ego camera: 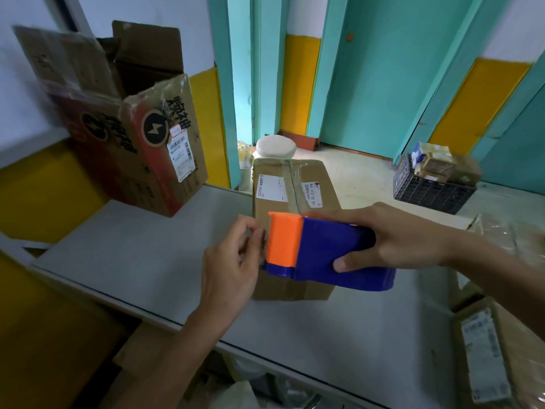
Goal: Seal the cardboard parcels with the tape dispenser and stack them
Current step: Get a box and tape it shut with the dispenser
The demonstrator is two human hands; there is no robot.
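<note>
A brown cardboard parcel point(292, 184) with two white labels lies in the middle of the grey table point(141, 255). Over its near half my right hand point(395, 237) grips a blue tape dispenser point(333, 255) with an orange front part. My left hand point(236, 261) is at the dispenser's orange end, fingers curled and pinching at the tape edge there; the tape itself is barely visible. A large open cardboard box point(132, 125) with black print stands at the table's back left.
More parcels point(495, 358) lie at the table's right edge. Beyond the table a black crate point(427, 187) with small boxes sits on the floor, near a white round lid point(275, 146). Teal and yellow walls stand behind.
</note>
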